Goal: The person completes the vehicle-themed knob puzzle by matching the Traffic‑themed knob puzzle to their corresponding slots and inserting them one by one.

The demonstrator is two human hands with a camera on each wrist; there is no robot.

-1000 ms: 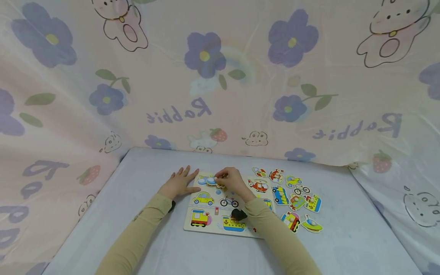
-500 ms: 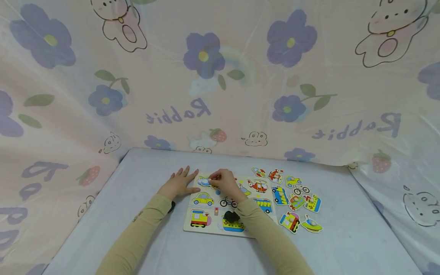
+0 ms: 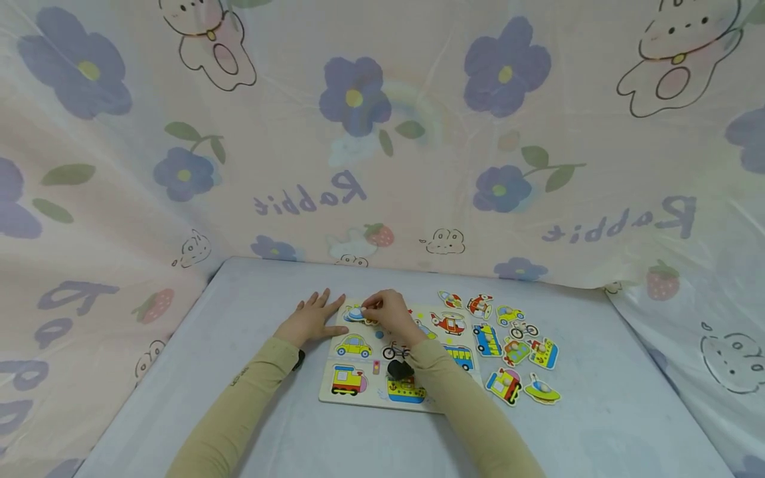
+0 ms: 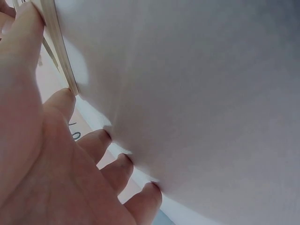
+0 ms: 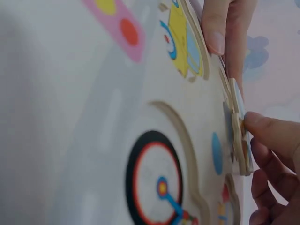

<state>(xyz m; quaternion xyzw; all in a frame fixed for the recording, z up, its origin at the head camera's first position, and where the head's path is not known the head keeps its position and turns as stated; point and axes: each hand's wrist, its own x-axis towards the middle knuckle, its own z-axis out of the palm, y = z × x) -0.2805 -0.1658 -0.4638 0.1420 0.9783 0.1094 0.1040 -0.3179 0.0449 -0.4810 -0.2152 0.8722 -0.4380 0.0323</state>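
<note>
A wooden peg puzzle board (image 3: 325,382) printed with vehicles lies on the table. My right hand (image 3: 394,315) pinches a blue and yellow puzzle piece (image 5: 237,124) by its knob, at the board's far left corner. In the right wrist view the piece stands slightly proud of the board over its recess; whether any part sits inside I cannot tell. My left hand (image 3: 307,325) lies spread at the board's left edge. In the left wrist view its thumb and index finger touch the board's side (image 4: 61,49), and the other fingertips rest on the white cloth.
Several loose pieces lie right of the board, among them a blue bus (image 3: 487,340), a red-yellow train (image 3: 505,386), a ship (image 3: 544,353), a helicopter (image 3: 480,306) and a green-yellow piece (image 3: 542,390). A patterned curtain (image 3: 412,199) hangs behind the table.
My right hand has carried the piece a short way left, from beside the far left recess to over it. The left hand has stayed in place.
</note>
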